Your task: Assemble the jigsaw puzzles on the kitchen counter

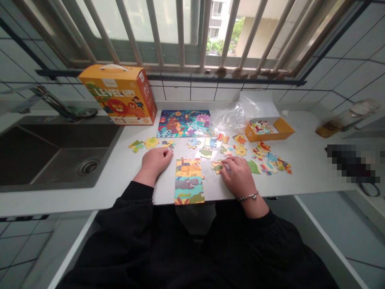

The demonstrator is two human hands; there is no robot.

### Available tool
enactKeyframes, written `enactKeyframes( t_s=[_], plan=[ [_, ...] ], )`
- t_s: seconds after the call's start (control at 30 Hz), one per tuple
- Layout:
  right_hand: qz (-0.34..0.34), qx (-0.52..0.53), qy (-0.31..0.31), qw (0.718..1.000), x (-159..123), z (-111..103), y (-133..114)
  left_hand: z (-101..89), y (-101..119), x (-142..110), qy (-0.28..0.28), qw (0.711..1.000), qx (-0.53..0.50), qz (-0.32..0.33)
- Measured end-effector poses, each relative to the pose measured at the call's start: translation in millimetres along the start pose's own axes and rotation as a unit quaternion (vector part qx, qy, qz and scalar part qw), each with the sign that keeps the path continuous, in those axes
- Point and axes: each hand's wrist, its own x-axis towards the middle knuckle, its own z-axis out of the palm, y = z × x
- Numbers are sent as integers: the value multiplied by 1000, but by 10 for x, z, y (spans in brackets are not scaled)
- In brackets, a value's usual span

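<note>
Right hand (237,176) pinching a jigsaw piece (217,166) just right of the joined puzzle strip (189,180), the grip half hidden; left hand (155,160) lies open on the bench (120,192), left of that strip.

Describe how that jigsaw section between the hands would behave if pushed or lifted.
The jigsaw section looks like thin cardboard, so probably light. Its seams suggest pieces merely interlocked, so it would likely slide together when pushed gently but may break apart if lifted by one end.
</note>
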Motion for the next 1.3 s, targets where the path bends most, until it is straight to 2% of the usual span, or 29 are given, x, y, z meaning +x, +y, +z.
enactKeyframes(
  t_s=[0.13, 0.27, 0.33, 0.47, 0.57, 0.7, 0.9, 1.0, 1.13, 1.23, 1.3],
  plan=[
    [31, -26, 19, 999, 252, -158, 220, -13, 14, -6, -9, 1000, 3, -2],
    [-11, -10, -40, 999, 651, -211, 236, -6, 14, 8, -9, 1000, -3, 0],
    [-62, 22, -97, 993, 855, -130, 133, -6, 14, 11, -7, 1000, -5, 0],
    [-139, 57, -202, 968, 1159, 174, -83, -15, 16, -5, -3, 1000, -11, -1],
    [-146, 71, -219, 962, 1235, 366, -119, -10, 13, -15, -1, 1000, -19, -2],
    [-131, 92, -202, 966, 1197, 457, -47, 24, 15, 16, 10, 999, -39, 4],
    [-117, 139, -166, 969, 1164, 484, -6, 60, 81, 153, 115, 987, -115, 15],
    [-90, 173, -142, 970, 1178, 496, -5, 75, 160, 216, 150, 978, -142, 15],
    [0, 217, -114, 969, 1194, 468, -12, 114, 322, 241, 157, 967, -185, 82],
    [100, 308, -95, 941, 1191, 455, -73, 160, 489, 211, 132, 958, -219, 131],
    [153, 379, -73, 910, 1183, 480, -159, 205, 609, 184, 80, 948, -267, 153]
  ],
)
